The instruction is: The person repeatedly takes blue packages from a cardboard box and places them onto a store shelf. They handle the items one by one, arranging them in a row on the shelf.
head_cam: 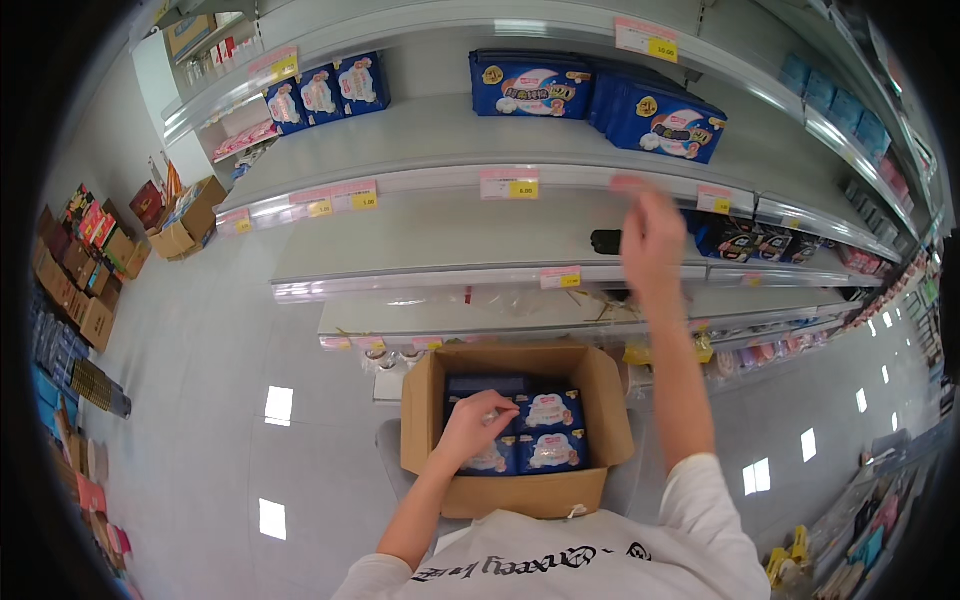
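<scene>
An open cardboard box [525, 495] stands close in front of me, holding several blue plastic packs [551, 450] printed with white cloud shapes. My left hand [480, 424] is over the packs at the box's left half, its fingertips close together; whether it grips a pack is hidden. Raised and blurred, my right hand [652, 225] is in front of the shelf edges, with no pack visible in it. Beyond it, larger blue packs [670, 124] stand in rows on the upper shelf. Three smaller blue packs [319, 94] stand at that shelf's left end.
Metal shelves [360, 161] with price tags on their edges span the view ahead. A black object [606, 241] lies on the shelf below, near dark packs [750, 240]. Cardboard boxes [184, 217] stand on the floor at the left. Yellow items [787, 555] are at the lower right.
</scene>
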`<move>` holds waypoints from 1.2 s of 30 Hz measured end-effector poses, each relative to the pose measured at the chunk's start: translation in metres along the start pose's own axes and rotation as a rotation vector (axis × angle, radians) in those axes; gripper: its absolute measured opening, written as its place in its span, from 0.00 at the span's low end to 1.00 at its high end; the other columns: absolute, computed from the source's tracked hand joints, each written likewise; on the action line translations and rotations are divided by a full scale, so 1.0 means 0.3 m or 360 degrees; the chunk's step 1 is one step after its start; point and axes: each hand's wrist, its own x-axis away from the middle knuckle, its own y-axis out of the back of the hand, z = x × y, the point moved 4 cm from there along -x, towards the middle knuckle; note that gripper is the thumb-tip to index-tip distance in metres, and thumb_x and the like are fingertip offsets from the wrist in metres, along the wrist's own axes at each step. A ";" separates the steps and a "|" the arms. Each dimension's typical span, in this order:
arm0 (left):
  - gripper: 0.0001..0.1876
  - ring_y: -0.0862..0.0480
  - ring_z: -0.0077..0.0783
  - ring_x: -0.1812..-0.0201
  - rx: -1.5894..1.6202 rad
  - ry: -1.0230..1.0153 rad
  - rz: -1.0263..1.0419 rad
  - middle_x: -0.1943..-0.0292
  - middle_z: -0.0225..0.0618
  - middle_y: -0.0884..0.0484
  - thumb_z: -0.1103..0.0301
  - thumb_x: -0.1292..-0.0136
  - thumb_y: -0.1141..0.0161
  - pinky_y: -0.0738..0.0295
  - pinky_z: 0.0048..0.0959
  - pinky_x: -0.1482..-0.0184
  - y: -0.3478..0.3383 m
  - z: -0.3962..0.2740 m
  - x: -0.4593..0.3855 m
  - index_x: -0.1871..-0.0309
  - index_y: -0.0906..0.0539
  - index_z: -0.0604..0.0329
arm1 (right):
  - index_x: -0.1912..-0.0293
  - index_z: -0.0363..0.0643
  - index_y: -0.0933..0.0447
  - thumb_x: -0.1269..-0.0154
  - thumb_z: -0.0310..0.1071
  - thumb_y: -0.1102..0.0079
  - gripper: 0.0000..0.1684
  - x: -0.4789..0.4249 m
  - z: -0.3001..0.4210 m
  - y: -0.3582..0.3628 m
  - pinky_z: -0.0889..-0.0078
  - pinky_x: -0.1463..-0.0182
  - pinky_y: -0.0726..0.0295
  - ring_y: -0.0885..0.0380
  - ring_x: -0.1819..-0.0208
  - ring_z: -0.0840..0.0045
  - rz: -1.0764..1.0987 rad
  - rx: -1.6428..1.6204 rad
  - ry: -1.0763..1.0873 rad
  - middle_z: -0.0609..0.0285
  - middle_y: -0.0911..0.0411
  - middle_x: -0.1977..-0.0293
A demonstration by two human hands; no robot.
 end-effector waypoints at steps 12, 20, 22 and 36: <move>0.07 0.15 0.43 0.64 0.0133 -0.0047 0.0193 0.63 0.43 0.14 0.71 0.33 0.35 0.20 0.33 0.59 -0.110 -0.024 0.064 0.57 0.14 0.66 | 0.32 0.55 0.28 0.46 0.28 0.28 0.40 -0.333 -0.326 0.101 0.36 0.25 0.42 0.34 0.27 0.67 0.0182 0.1338 -0.0140 0.60 0.29 0.33; 0.22 0.13 0.33 0.56 0.0206 -0.0068 -0.0064 0.53 0.38 0.14 0.79 0.41 0.30 0.19 0.30 0.51 -0.092 0.001 0.072 0.42 0.19 0.59 | 0.40 0.48 0.24 0.52 0.27 0.22 0.37 -0.132 -0.169 0.244 0.46 0.26 0.35 0.25 0.35 0.60 -0.0287 0.0725 0.0472 0.59 0.21 0.41; 0.33 0.15 0.35 0.49 0.0244 -0.0145 -0.0230 0.44 0.40 0.20 0.78 0.44 0.27 0.21 0.32 0.47 -0.073 -0.005 0.070 0.34 0.25 0.58 | 0.41 0.44 0.24 0.52 0.26 0.22 0.36 0.001 -0.035 0.248 0.54 0.30 0.29 0.22 0.38 0.61 -0.0443 0.0305 0.0384 0.56 0.19 0.43; 0.36 0.11 0.42 0.56 -0.0348 -0.0015 -0.0040 0.55 0.47 0.12 0.60 0.50 0.20 0.17 0.38 0.50 -0.008 -0.035 0.092 0.39 0.20 0.65 | 0.32 0.48 0.27 0.57 0.35 0.18 0.49 0.805 0.184 -0.025 0.58 0.34 0.25 0.25 0.38 0.55 0.1319 -0.0497 -0.0543 0.57 0.24 0.38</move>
